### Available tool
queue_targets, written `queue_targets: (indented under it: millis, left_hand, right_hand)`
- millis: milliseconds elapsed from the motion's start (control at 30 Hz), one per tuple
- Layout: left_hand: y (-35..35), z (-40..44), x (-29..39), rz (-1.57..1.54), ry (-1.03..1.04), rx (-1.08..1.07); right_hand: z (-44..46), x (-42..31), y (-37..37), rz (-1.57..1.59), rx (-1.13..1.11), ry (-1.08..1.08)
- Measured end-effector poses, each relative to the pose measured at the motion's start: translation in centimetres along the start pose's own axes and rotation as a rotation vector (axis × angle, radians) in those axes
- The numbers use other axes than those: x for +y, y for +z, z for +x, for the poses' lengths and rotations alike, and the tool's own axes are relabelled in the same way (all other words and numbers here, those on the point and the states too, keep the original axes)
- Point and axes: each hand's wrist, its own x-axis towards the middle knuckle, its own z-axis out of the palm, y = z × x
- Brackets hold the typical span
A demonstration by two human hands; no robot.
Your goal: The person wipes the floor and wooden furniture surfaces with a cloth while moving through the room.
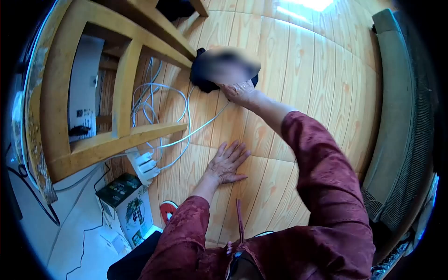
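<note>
My left hand [227, 164] lies flat on the wood-patterned floor [275, 186], fingers spread, with nothing in it. Stretched forward, my right hand [239, 92] is on a bunched dark cloth [199, 77] that rests on the floor beside a wooden chair leg. A blurred patch covers the fingers and the middle of the cloth, so the exact grip is hidden. Dark folds show on both sides of the hand. A white cable [205, 125] runs across the floor between my two hands, toward the cloth.
A wooden chair frame [126, 88] stands at the left, with loops of white cable by it. Below are a white power strip [143, 165] with plugs and a printed box [133, 205]. A red shoe [168, 210] shows near my left arm. A padded seat [396, 112] borders the right.
</note>
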Motion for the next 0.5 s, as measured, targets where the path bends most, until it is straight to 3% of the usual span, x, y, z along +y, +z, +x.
queue_targets:
  millis: [33, 100, 200, 233, 300, 367, 500]
  left_hand:
    - [-0.1, 0.2, 0.0, 0.012, 0.004, 0.015]
    - [0.1, 0.0, 0.1, 0.03, 0.001, 0.031]
    - [0.5, 0.0, 0.0, 0.046, 0.009, 0.081]
    - [0.6, -0.1, 0.0, 0.052, 0.011, 0.093]
    - [0.5, 0.0, 0.1, 0.056, 0.012, 0.125]
    - [0.4, -0.1, 0.3, 0.073, 0.016, 0.133]
    - [0.4, 0.0, 0.2, 0.072, 0.024, 0.158]
  right_hand:
    - [0.6, 0.7, -0.3, 0.108, -0.089, 0.092]
    - [1.7, 4.2, 0.4, 0.066, 0.038, 0.282]
    - [4.0, 10.7, 0.5, 0.11, 0.016, 0.706]
    - [4.3, 12.5, -0.1, 0.394, 0.127, 0.799]
    - [3.5, 12.7, -1.9, 0.38, 0.331, 0.826]
    - [0.5, 11.1, -4.6, 0.536, 0.353, 0.698]
    - [-13.4, 4.1, -8.6, 0.304, 0.1, 0.27]
